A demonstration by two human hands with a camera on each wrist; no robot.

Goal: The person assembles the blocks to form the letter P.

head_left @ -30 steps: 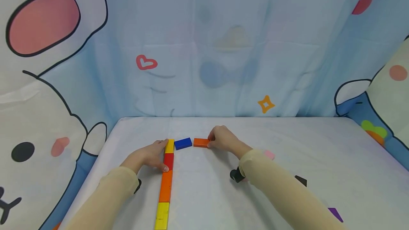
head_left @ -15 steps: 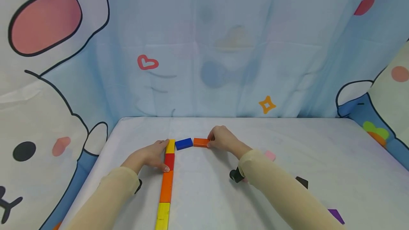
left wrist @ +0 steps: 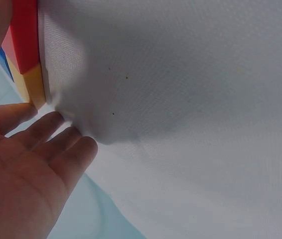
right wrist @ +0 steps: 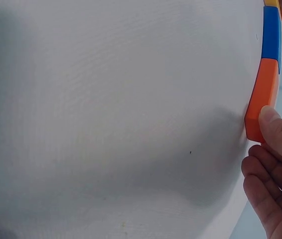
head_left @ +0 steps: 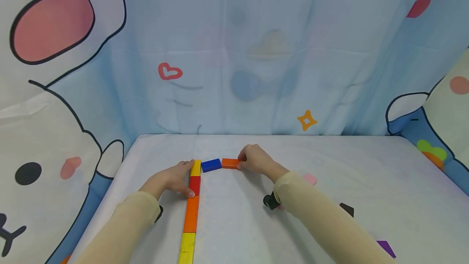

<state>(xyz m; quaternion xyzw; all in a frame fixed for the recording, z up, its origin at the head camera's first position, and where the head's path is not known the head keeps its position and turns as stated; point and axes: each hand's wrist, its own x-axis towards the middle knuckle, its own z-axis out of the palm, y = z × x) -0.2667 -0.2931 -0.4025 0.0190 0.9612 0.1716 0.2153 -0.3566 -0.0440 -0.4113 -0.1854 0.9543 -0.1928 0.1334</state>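
Wooden-looking blocks form a column: a yellow block at the far end, then a red block, an orange block and another yellow block. My left hand spans the far part, index fingertip at the far yellow block's end and thumb on the column's side near the red-orange joint. From the column's far end a blue block runs right, slightly tilted. End to end with it lies a short orange block, its right end pinched by my right hand, thumb on its near side.
All this stands on a white-covered table, its far edge just behind the blocks. To the right lie a pink block, a black piece and a purple piece. A printed curtain hangs behind.
The short orange block has slid slightly left under my right hand, and the narrow gap to the blue block has closed. My left hand keeps its place.
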